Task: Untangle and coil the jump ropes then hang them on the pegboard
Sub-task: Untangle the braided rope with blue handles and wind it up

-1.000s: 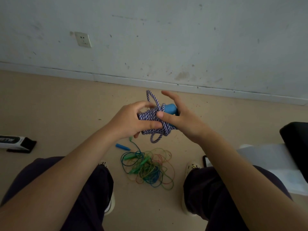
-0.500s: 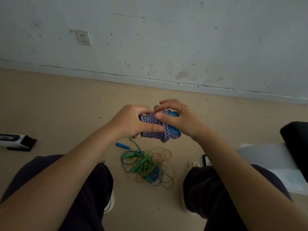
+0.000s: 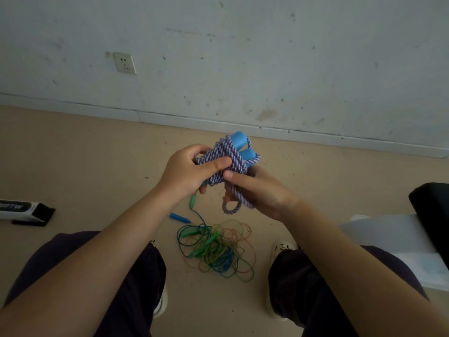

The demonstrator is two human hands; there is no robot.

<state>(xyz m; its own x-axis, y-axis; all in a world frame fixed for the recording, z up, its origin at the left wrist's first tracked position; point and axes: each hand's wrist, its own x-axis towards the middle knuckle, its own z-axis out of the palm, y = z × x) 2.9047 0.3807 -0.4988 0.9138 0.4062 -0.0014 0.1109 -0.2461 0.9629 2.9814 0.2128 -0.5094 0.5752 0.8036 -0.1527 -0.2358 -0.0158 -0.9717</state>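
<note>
A purple-and-white braided jump rope (image 3: 227, 158) is bundled into a coil around its two blue handles (image 3: 243, 148). My left hand (image 3: 187, 172) grips the bundle from the left, thumb across the wraps. My right hand (image 3: 257, 190) holds it from below and pinches a rope loop that hangs down at its lower edge. On the floor between my knees lies a tangle of thin green, blue and orange ropes (image 3: 218, 249), with a blue handle (image 3: 179, 218) and a green handle (image 3: 193, 199) sticking out at its upper left. No pegboard is in view.
A white wall with a socket (image 3: 124, 63) runs across the back above a beige floor. A black-and-white box (image 3: 24, 212) lies at the left. A white sheet (image 3: 398, 239) and a black object (image 3: 435, 205) sit at the right. My shoe (image 3: 283, 248) is beside the tangle.
The bundle has been turned so the blue handles point up and away. My right hand slid from the top of the coil down to its lower side, now pinching the hanging loop.
</note>
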